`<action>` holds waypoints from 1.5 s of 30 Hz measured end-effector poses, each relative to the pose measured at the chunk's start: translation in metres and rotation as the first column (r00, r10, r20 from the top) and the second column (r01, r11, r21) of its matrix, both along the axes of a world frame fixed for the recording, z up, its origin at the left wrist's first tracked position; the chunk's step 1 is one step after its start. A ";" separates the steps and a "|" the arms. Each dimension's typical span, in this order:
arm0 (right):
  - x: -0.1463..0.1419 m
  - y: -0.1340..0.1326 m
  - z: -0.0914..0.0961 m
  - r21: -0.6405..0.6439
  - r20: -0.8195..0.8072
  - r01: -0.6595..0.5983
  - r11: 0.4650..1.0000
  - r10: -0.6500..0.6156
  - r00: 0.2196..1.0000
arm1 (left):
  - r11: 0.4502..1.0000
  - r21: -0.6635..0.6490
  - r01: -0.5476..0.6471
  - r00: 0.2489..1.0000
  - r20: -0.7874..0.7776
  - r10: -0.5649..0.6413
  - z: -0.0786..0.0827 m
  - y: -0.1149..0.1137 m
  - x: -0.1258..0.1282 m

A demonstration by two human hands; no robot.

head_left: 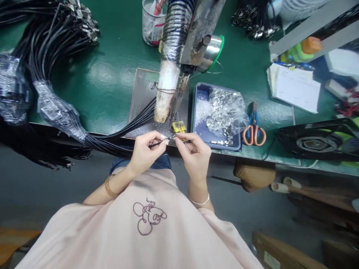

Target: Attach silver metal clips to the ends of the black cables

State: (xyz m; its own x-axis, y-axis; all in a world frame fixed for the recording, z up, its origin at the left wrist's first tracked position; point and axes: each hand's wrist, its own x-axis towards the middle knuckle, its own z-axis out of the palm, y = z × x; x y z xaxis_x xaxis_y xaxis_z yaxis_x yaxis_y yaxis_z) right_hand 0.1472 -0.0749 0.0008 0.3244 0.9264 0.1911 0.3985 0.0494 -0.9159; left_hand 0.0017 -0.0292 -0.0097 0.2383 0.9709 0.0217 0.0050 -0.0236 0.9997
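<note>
My left hand [147, 151] is closed in a pinch on the end of a thin black cable [127, 125] at the bench's near edge. My right hand [194, 152] is also closed, its fingertips pinching a small metal piece at the cable's tip. The two hands meet just below a yellow fixture [179, 127] under a soldering head with a white nozzle [166, 93]. A bunch of black cables runs left from my hands across a grey plate [141, 93].
A blue tray [200, 93] with a plastic bag of small metal shells sits right of the fixture. Orange-handled scissors [254, 129] lie beside it. Bundled black cables [42, 67] fill the left of the green bench. A fan [319, 140], papers [295, 87] and a clear cup [153, 22] stand around.
</note>
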 end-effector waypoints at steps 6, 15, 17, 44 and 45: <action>-0.001 0.003 -0.004 -0.043 0.007 -0.003 0.999 0.004 1.000 | 0.989 0.149 0.009 0.994 -0.109 0.007 -0.001 -0.001 -0.001; 0.001 0.002 -0.004 -0.042 0.008 -0.007 0.999 0.007 1.000 | 0.950 0.311 0.012 0.989 -0.145 0.035 0.000 -0.001 -0.001; 0.001 0.002 -0.005 -0.035 0.013 -0.010 0.999 0.010 1.000 | 0.946 0.323 0.013 0.988 -0.150 0.037 0.000 -0.001 -0.001; 0.006 0.000 0.007 0.087 0.280 0.003 0.996 -0.027 0.960 | 0.983 -0.022 0.181 0.984 0.002 -0.181 -0.003 0.005 -0.016; 0.007 -0.001 0.005 0.144 0.220 0.040 0.989 -0.071 0.973 | 0.981 -0.080 0.176 0.983 0.063 -0.171 -0.005 0.007 -0.015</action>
